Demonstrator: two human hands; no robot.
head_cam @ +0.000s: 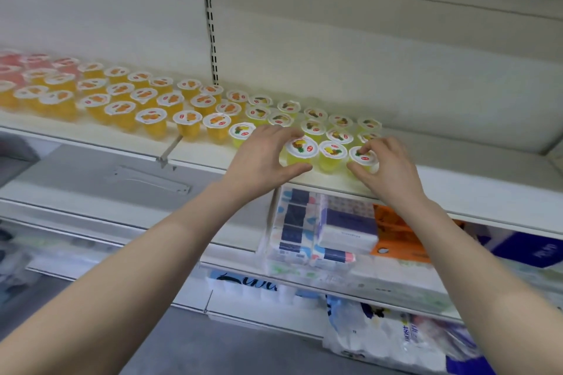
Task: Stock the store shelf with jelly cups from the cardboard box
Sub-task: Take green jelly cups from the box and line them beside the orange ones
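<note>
Rows of jelly cups stand on the white shelf (451, 192): pink ones far left, orange ones (152, 117) in the middle, pale yellow ones (313, 126) on the right. My left hand (262, 158) grips a yellow cup (301, 150) in the front row between thumb and fingers. My right hand (387, 167) pinches another yellow cup (362, 157) at the right end of that row. One yellow cup (332, 153) stands between them. The cardboard box is out of view.
The shelf to the right of the yellow cups is bare. A slotted upright (211, 24) runs up the back panel. Below are shelves with tissue packs (307, 228), an orange pack (396, 234) and bagged paper rolls (396, 338).
</note>
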